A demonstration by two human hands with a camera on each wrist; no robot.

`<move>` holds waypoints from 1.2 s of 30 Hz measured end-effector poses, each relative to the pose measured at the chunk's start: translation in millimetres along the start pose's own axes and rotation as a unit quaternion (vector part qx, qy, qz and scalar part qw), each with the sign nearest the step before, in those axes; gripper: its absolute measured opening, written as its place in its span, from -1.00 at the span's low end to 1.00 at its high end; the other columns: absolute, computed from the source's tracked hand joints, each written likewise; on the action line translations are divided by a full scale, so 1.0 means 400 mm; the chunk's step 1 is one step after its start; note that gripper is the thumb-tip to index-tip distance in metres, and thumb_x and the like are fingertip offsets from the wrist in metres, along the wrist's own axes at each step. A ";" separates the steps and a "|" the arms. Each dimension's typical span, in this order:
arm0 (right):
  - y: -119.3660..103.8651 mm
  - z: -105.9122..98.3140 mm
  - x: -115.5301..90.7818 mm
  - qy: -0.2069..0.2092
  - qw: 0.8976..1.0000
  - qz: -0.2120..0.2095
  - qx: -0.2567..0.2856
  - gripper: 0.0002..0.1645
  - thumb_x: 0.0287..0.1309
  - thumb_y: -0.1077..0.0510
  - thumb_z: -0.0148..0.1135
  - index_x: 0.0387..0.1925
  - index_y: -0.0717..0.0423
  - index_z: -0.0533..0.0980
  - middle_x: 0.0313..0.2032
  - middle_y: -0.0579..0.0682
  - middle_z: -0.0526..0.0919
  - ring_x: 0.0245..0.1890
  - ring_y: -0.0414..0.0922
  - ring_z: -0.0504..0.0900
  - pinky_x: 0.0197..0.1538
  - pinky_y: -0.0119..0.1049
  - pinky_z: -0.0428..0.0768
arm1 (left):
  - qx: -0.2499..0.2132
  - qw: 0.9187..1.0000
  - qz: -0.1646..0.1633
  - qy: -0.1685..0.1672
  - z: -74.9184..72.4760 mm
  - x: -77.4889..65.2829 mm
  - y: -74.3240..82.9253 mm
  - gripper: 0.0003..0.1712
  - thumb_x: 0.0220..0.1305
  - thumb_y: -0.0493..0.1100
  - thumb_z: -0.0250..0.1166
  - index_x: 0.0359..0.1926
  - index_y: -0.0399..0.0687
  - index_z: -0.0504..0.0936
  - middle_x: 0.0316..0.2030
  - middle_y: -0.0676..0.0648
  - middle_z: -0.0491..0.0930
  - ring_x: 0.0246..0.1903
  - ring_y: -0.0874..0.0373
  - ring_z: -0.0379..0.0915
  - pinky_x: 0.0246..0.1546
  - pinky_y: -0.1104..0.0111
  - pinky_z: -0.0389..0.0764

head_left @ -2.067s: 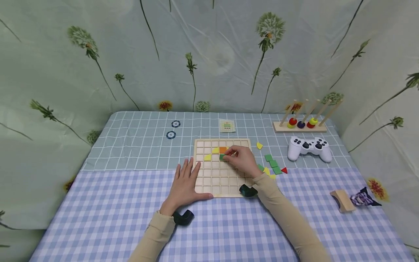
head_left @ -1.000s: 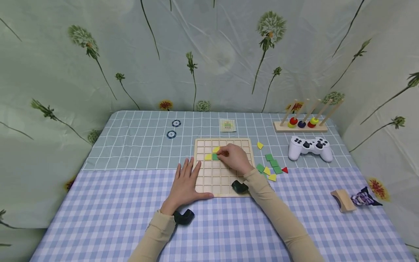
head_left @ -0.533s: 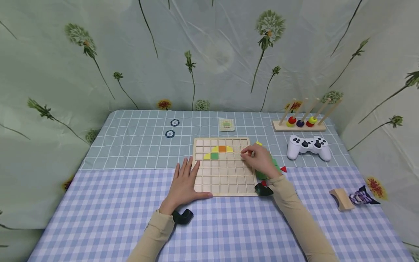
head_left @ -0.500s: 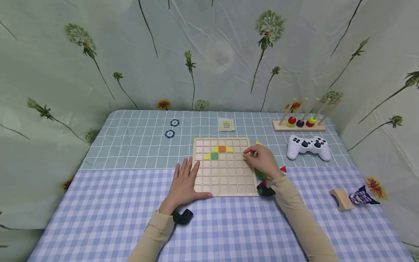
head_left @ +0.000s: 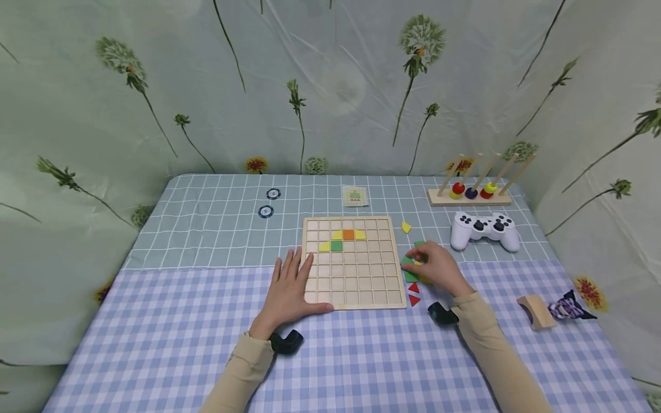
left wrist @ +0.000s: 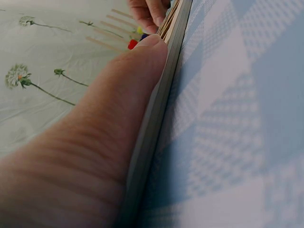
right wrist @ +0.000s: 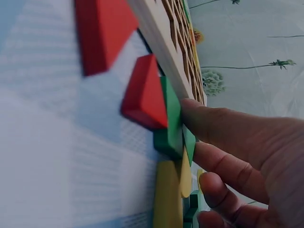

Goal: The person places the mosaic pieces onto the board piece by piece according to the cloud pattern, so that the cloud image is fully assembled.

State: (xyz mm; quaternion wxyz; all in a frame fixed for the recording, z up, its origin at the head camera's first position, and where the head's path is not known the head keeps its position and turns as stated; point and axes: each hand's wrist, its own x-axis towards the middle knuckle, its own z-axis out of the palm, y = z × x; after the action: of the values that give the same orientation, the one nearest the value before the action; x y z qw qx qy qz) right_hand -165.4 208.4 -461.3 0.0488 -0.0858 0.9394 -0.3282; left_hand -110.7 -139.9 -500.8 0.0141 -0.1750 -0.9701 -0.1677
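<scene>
My left hand (head_left: 291,292) rests with spread fingers on the left edge and near corner of a wooden grid board (head_left: 356,281); its thumb (left wrist: 137,57) lies along the near edge in the left wrist view. An orange square (head_left: 348,234), a green square (head_left: 337,245) and several yellow rounded tiles (head_left: 324,246) sit in upper cells. Right of the board, my right hand (head_left: 436,267) has thumb and index finger at opposite sides of a green square tile (right wrist: 189,145), pinching it. Another green tile (right wrist: 170,128) and a yellow tile (right wrist: 166,194) lie below, partly hidden by the hand.
Two red triangles (head_left: 414,299) lie by the board's right edge, a yellow tile (head_left: 406,228) farther back. Behind stand a pattern card (head_left: 354,196) and two round chips (head_left: 265,211). Rightward are a peg stand (head_left: 467,199), a game controller (head_left: 484,229) and a wooden arch (head_left: 537,311).
My right hand set the green square beside the left yellow tile, let go, then moved right off the board to the loose tiles. My left hand has stayed at the board.
</scene>
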 end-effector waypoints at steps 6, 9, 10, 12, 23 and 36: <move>0.003 0.007 -0.008 0.014 1.000 -0.001 0.007 -0.71 -0.05 0.15 0.47 -0.27 0.22 0.63 -0.36 0.05 0.51 -0.39 -0.04 0.40 -0.34 -0.23 0.37 | -0.002 1.000 0.003 0.003 -0.001 -0.001 0.002 0.42 -0.23 0.71 0.10 0.49 -0.09 -0.04 0.46 -0.23 -0.20 0.43 -0.10 -0.45 0.35 0.04 -0.42; 0.000 0.009 -0.005 0.015 1.000 0.002 0.024 -0.74 -0.03 0.18 0.45 -0.28 0.19 0.60 -0.36 0.04 0.54 -0.41 -0.04 0.39 -0.36 -0.24 0.36 | -0.005 1.000 0.006 0.008 -0.002 -0.002 0.004 0.42 -0.23 0.70 0.11 0.48 -0.11 -0.02 0.45 -0.24 -0.19 0.42 -0.11 -0.43 0.35 0.02 -0.39; -0.001 0.010 -0.005 0.014 0.999 0.004 0.029 -0.75 -0.03 0.19 0.45 -0.29 0.18 0.58 -0.38 0.04 0.54 -0.43 -0.04 0.39 -0.37 -0.24 0.36 | -0.005 1.000 0.007 0.009 -0.002 -0.002 0.004 0.42 -0.23 0.69 0.12 0.48 -0.11 -0.01 0.45 -0.24 -0.18 0.42 -0.11 -0.43 0.35 0.02 -0.39; -0.003 0.010 -0.002 0.012 0.999 0.006 0.038 -0.78 -0.01 0.21 0.43 -0.30 0.17 0.57 -0.42 0.01 0.56 -0.46 -0.06 0.38 -0.40 -0.25 0.35 | -0.006 1.000 0.007 0.011 -0.003 -0.002 0.005 0.42 -0.22 0.68 0.14 0.48 -0.12 0.00 0.45 -0.25 -0.18 0.42 -0.11 -0.42 0.35 0.02 -0.38; -0.033 0.005 0.024 0.026 0.998 -0.001 0.058 -0.78 0.00 0.15 0.44 -0.41 0.16 0.54 -0.50 -0.02 0.53 -0.54 -0.09 0.35 -0.47 -0.28 0.32 | -0.005 1.000 0.006 0.010 -0.002 -0.002 0.002 0.41 -0.22 0.66 0.16 0.48 -0.12 -0.02 0.45 -0.24 -0.19 0.43 -0.10 -0.43 0.35 0.02 -0.39; -0.148 0.088 0.099 0.031 0.990 -0.076 0.117 -0.81 -0.03 0.13 0.47 -0.48 0.09 0.58 -0.56 -0.10 0.53 -0.59 -0.11 0.35 -0.47 -0.28 0.34 | -0.003 1.000 0.005 0.010 -0.001 -0.002 0.003 0.42 -0.23 0.71 0.09 0.48 -0.11 -0.01 0.45 -0.25 -0.18 0.42 -0.12 -0.41 0.35 0.01 -0.38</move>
State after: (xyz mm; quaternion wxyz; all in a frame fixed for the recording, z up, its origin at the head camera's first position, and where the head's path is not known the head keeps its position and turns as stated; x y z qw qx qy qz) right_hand -191.4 133.8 -453.0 0.0038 -0.1406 0.8864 -0.4410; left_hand -109.5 -139.2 -500.0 0.0239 -0.1779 -0.9686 -0.1720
